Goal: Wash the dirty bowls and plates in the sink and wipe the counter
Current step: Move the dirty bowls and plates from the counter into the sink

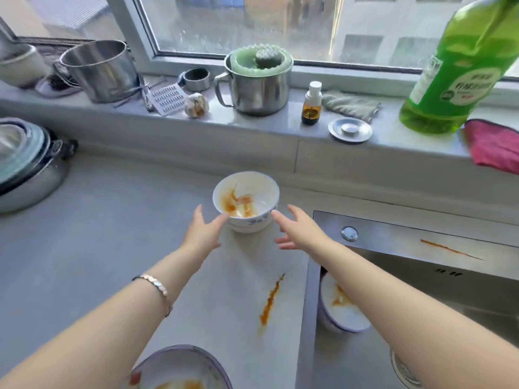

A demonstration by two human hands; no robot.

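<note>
- The dirty bowl [245,202], white with a blue pattern outside and orange sauce smears inside, stands upright toward the back edge of the worktop [118,237]. It is just left of the back left corner of the sink [393,240].
- The left hand [203,230] has its fingers straight and spread, gripping nothing. Its forefinger tip is at the bowl's lower left wall, but whether it touches cannot be told.
- The right hand [302,230] is likewise spread and holds nothing, its longest fingertip just beside the bowl's right wall.
- The bowl lies between the two hands, beyond the palms, with neither thumb on its rim.
- An orange streak [271,300] runs along the worktop near its sink-side edge, nearer the person than the bowl.
- A second stained bowl [182,369] sits at the worktop's front edge.
- A smeared white dish [341,307] lies in the sink against its left wall, partly hidden by the right forearm.
- On the windowsill behind stand a green detergent bottle [455,71] and, beside it, a pink cloth [494,147].
</note>
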